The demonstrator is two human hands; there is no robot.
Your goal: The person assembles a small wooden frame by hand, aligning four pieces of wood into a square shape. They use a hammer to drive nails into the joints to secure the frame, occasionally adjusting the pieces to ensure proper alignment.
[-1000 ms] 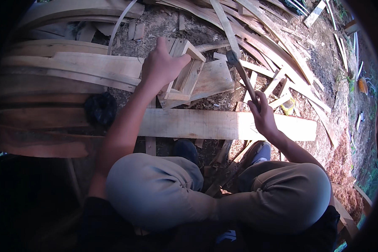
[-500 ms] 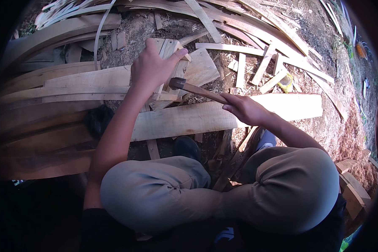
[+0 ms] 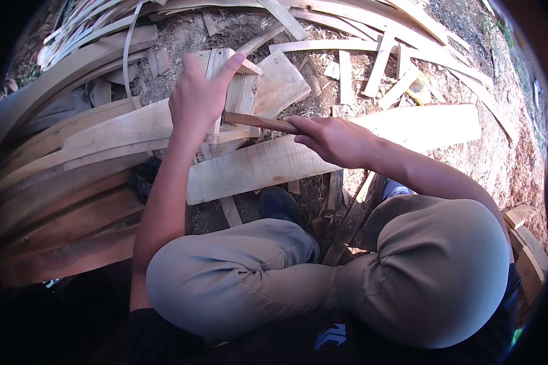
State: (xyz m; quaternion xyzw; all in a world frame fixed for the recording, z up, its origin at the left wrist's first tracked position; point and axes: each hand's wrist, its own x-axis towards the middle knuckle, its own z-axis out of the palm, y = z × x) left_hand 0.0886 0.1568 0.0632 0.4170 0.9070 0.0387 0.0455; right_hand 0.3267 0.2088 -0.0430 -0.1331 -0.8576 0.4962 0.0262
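One hammer handle [image 3: 260,121] points left, long axis crosswise.

Head fisheye is looking steeply down over the knees [image 3: 447,267] at the ground [image 3: 240,30], close in; hands [image 3: 335,141] are showing above frame centre.

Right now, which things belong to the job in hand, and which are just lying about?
In use:
wooden box, left hand on it
wooden-handled tool, in the right hand

Seemingly lying about:
long plank
loose wood strips
curved boards at left
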